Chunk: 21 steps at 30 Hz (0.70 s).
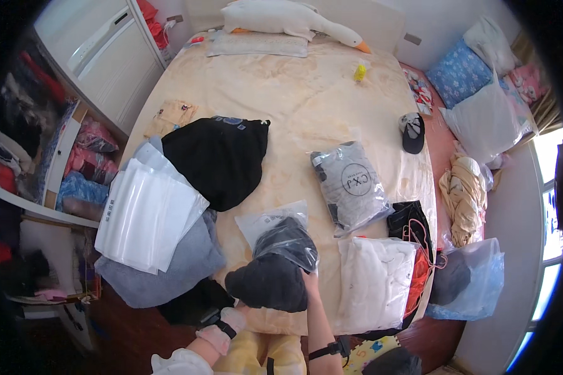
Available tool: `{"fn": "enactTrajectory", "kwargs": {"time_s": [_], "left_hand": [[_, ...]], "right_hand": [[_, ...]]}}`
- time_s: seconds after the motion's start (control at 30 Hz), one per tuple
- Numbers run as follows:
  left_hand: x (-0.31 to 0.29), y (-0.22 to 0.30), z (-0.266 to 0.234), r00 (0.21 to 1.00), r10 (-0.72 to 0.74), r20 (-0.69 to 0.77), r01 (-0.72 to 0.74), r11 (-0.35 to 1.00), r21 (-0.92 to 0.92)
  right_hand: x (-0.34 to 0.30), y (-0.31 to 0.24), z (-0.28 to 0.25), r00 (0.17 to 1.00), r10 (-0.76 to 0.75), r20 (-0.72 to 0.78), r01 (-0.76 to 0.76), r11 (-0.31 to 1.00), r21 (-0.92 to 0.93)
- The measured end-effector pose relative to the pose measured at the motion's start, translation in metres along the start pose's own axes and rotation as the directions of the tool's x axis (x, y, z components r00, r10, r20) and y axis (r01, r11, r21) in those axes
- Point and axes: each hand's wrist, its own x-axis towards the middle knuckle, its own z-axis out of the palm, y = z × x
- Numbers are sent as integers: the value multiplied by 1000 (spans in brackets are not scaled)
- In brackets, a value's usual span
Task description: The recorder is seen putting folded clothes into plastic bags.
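Observation:
A folded dark grey garment point(266, 281) lies partly inside a clear plastic bag point(278, 215) at the near edge of the bed. The bag's closed end points away from me, and the garment's near half sticks out of its mouth. My right hand point(310, 282) grips the bag's right edge beside the garment, its fingertips tucked out of sight. My left hand point(244, 308) is under the garment's near left side, and its fingers are hidden. A black garment point(200, 309) hangs over the bed edge left of my left wrist.
Left, flat clear bags point(147, 215) lie on a grey-blue fleece point(169, 269), beside a black garment point(219, 159). Right are a bagged grey garment point(350, 187), a bagged white garment point(376, 281), pink hangers point(422, 240) and a cap point(412, 133). An open wardrobe point(62, 150) stands left.

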Motion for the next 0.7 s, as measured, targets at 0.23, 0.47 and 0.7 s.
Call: {"fn": "enactTrajectory", "kwargs": {"time_s": [0.23, 0.47, 0.7], "left_hand": [[47, 28, 7, 995, 62, -77, -77, 975, -206], [32, 83, -8, 976, 214, -39, -215, 918, -334], [-70, 213, -30, 888, 136, 440, 27, 938, -345]], "right_hand": [[-2, -44, -3, 960, -146, 240, 278, 373, -885], [-85, -136, -32, 935, -36, 353, 100, 981, -165], [-188, -171, -98, 815, -102, 570, 406, 803, -437]]}}
